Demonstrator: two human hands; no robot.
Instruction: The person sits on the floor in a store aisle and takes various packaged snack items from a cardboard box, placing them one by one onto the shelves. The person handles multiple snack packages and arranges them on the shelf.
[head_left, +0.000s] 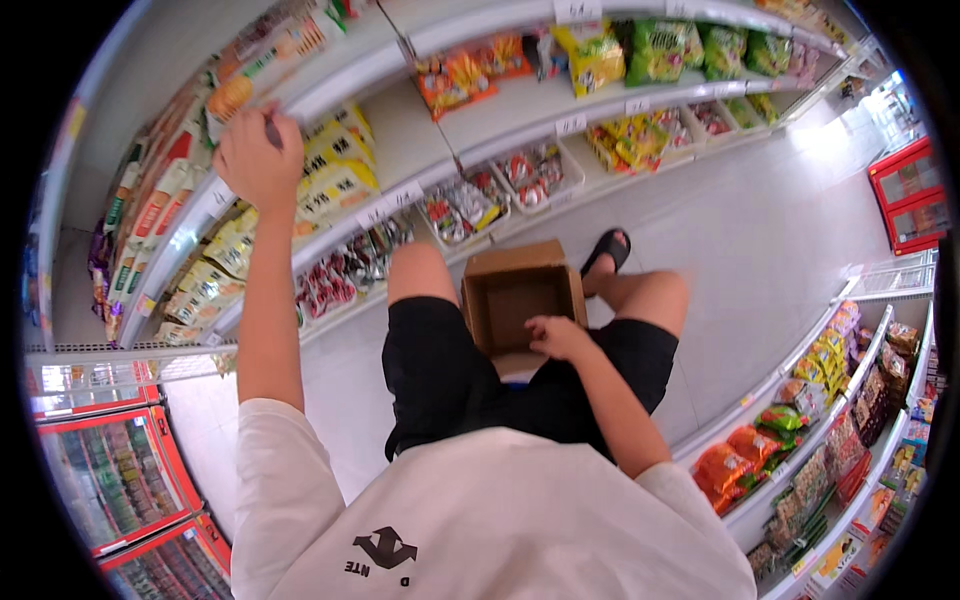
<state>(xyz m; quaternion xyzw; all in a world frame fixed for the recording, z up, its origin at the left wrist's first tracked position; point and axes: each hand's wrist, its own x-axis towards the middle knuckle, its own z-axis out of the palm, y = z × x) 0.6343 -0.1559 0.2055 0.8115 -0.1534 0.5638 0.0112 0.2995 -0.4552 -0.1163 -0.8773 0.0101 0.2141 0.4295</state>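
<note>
My left hand (260, 159) is raised at the front edge of a shelf, fingers bent beside a row of standing snack packets. It meets a packet with an orange-brown food picture (229, 97); blur hides whether the fingers grip it. Yellow snack bags (337, 161) lie on the tier below that hand. Between my knees stands an open cardboard box (517, 289) with its flaps up and a bare inner bottom showing. Over the box's near right edge hovers my right hand (559, 337), fingers loosely curled and nothing seen in them.
Orange bags (480, 67) and green bags (664, 52) fill the shelf farther right. White trays (536, 176) of small packets sit on the lowest tier. Another stocked shelf (795, 450) stands at right behind me. Red-framed glass-door cabinets (127, 480) are at lower left.
</note>
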